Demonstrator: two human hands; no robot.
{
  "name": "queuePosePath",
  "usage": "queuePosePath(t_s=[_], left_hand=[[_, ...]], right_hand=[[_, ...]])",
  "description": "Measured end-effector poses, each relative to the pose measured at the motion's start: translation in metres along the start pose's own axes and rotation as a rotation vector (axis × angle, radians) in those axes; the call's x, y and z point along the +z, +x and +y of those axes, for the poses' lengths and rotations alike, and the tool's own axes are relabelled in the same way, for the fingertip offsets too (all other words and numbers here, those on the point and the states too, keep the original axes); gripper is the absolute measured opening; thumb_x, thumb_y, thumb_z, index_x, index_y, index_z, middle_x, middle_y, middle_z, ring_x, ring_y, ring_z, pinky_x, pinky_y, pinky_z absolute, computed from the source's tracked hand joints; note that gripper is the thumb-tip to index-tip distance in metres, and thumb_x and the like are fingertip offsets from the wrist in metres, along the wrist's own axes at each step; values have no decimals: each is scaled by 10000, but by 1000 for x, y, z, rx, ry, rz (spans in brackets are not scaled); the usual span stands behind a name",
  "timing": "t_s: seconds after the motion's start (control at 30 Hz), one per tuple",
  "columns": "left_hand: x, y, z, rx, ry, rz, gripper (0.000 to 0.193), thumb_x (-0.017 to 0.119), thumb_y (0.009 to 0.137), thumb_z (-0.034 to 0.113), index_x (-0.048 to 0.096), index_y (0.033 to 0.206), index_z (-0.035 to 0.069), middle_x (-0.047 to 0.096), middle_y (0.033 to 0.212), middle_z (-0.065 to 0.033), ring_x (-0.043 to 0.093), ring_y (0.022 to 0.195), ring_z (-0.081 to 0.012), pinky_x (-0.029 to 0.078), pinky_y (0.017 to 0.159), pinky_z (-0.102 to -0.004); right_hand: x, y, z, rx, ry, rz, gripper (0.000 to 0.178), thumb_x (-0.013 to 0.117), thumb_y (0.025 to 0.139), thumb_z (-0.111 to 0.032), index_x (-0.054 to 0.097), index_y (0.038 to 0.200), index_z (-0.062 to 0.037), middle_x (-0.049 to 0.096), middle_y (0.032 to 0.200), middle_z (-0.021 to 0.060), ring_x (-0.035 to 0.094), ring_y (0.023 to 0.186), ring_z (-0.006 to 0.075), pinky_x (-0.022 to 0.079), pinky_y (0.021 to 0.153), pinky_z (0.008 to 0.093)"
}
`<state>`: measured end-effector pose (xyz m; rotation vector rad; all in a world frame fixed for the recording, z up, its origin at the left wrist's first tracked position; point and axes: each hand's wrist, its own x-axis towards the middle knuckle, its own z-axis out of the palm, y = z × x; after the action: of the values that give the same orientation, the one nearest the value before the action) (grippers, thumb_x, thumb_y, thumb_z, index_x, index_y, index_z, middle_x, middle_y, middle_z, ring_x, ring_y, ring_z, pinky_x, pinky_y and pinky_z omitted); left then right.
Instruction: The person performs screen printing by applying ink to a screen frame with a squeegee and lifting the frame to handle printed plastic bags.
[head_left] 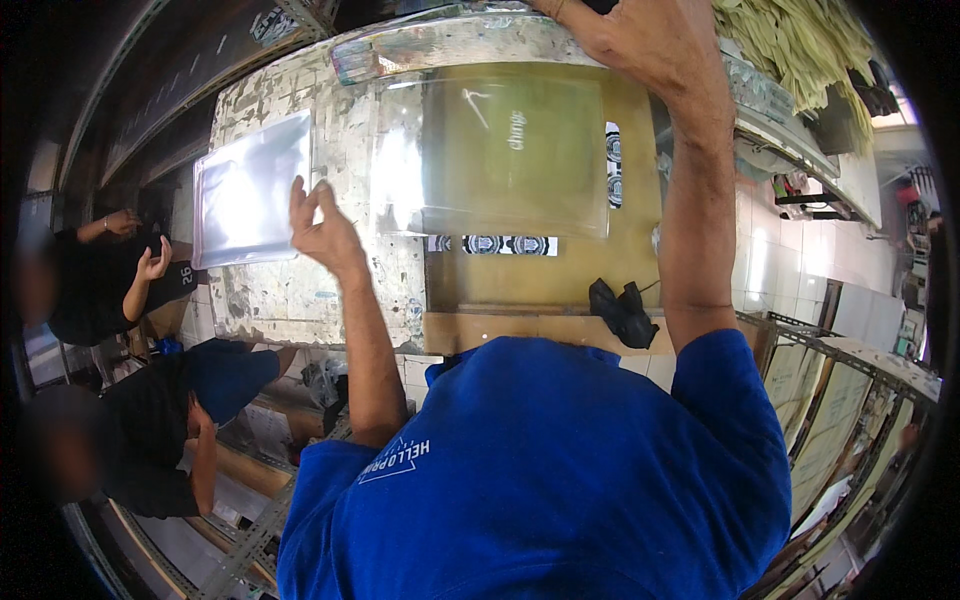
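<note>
My left hand [328, 238] hovers over the worktable with its fingers apart and nothing in them. It is next to a stack of clear, shiny plastic sheets or sleeves [255, 190]. My right hand [650, 42] reaches across to the far edge, where its fingertips are partly cut off by the frame; whether it holds anything is hidden. Between the hands, a clear plastic sheet [400, 170] with small white lettering lies across a yellowish board [640, 260]. Black-and-white printed strips [510, 245] show beside the sheet's near and right edges.
A crumpled black cloth [625, 312] rests on the board's near wooden edge [490, 328]. The paint-stained table [370, 290] extends left. Pale yellow strips [800, 45] hang at far right. Two people in dark clothes [140, 420] are at the left. Metal shelving [850, 370] stands at right.
</note>
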<state>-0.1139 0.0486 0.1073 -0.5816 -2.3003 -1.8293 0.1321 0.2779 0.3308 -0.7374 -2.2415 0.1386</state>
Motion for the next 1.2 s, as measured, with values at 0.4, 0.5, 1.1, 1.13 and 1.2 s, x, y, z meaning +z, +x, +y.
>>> queuePosePath(t_s=[0.4, 0.5, 1.1, 1.13, 1.2], left_hand=[[-133, 70, -126, -226, 151, 259, 342, 722, 874, 124, 667, 1064, -155, 622, 1309, -210, 628, 1042, -268, 488, 900, -364], [-156, 68, -136, -238, 578, 390, 448, 751, 863, 185, 639, 1156, -136, 581, 1348, -229, 608, 1095, -317, 489, 911, -431], [12, -112, 30, -371, -563, -584, 604, 820, 724, -82, 564, 1272, -60, 685, 1146, -97, 638, 1048, -183, 505, 957, -331], [8, -120, 11, -320, -547, -585, 482, 812, 733, -88, 637, 1179, -42, 709, 1096, -83, 645, 1033, -176, 499, 966, -325], [4, -133, -18, -252, -424, -583, 524, 837, 724, -67, 630, 1206, -49, 701, 1108, -81, 638, 1031, -155, 492, 953, -308]], right_hand=[[6, -3, 5, -70, 11, 56, 317, 791, 752, -275, 707, 787, 28, 689, 705, 175, 662, 652, 306, 505, 643, 395], [9, -3, 0, -33, 77, 26, 313, 793, 745, -271, 708, 793, 26, 681, 702, 176, 656, 655, 312, 501, 651, 400], [53, -149, 0, 40, 48, -168, 299, 790, 788, -282, 737, 1032, -119, 717, 860, 88, 655, 799, 282, 451, 738, 392], [60, -156, 5, 82, 105, -190, 302, 783, 796, -268, 737, 1057, -121, 723, 881, 92, 658, 810, 281, 451, 740, 392], [75, -169, 15, 209, 242, -287, 339, 768, 814, -241, 734, 1131, -127, 731, 945, 116, 658, 835, 293, 455, 755, 402]])
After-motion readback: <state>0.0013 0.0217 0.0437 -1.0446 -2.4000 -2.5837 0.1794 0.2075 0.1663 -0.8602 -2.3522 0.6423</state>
